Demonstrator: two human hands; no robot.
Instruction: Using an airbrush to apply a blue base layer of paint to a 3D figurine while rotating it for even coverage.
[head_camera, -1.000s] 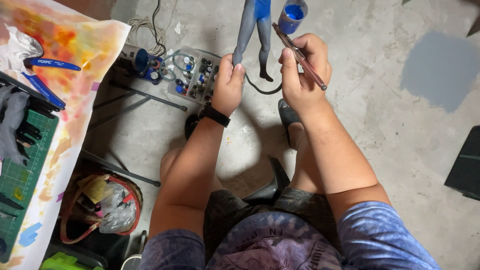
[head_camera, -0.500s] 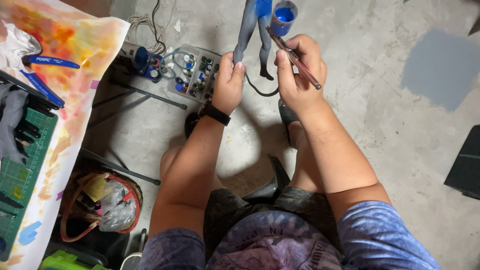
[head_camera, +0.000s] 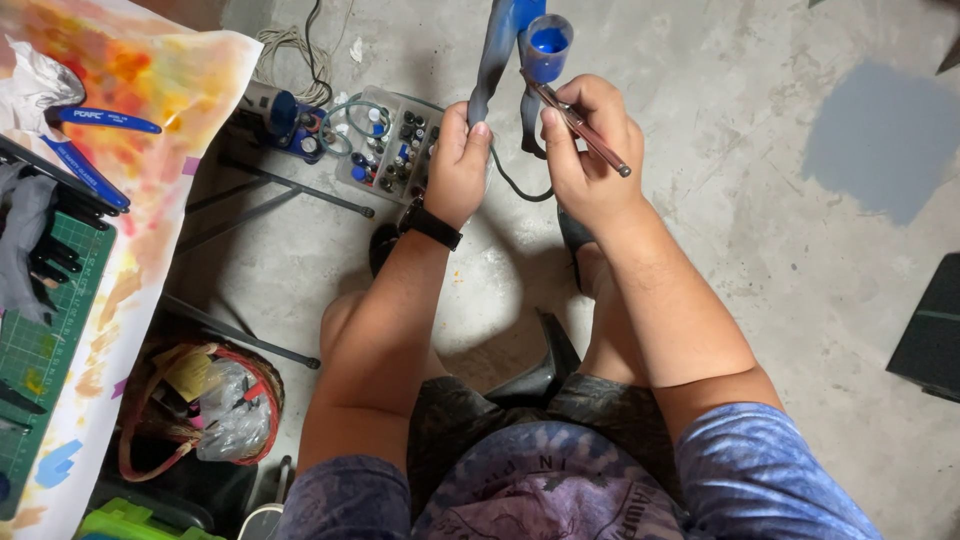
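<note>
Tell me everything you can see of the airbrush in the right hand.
The airbrush is a slim, pen-like tool with a reddish-brown metallic-looking body. It lies diagonally, rear end pointing down to the right, nose up toward the grey-and-blue figure. A small open cup holding bright blue paint sits near its front. The right hand grips it pen-style, fingers wrapped over the middle. A dark hose loops below the hands; where it joins is hidden. The left hand holds the figure, not the airbrush.
</note>
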